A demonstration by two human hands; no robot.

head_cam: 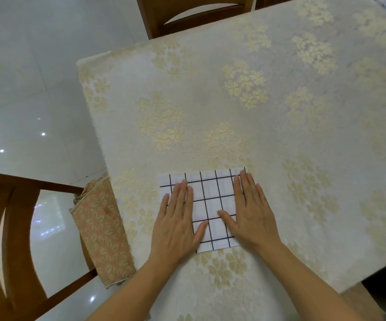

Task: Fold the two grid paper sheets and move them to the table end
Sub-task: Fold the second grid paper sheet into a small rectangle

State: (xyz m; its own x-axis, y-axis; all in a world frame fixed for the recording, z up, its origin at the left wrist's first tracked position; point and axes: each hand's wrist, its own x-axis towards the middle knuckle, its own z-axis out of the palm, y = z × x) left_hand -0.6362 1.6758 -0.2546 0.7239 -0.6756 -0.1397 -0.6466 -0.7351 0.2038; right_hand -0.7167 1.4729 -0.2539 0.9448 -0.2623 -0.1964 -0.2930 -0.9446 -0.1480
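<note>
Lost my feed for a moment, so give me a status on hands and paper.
Left hand and right hand flat, palms down, no grip. Both press the white black-gridded paper sheet onto the floral tablecloth. Nothing in the way nearby.

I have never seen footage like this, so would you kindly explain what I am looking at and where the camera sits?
There is no machine here. One wide-angle camera is worn on a person's head and looks down at their bare hands. The left hand and right hand lie flat, palms down, on a grid paper sheet, pressing it against a table covered in a pale flowered cloth. Nothing is gripped; the fingers are spread open. Wooden chairs stand around the table, and a patterned fabric hangs at its left edge.
</note>
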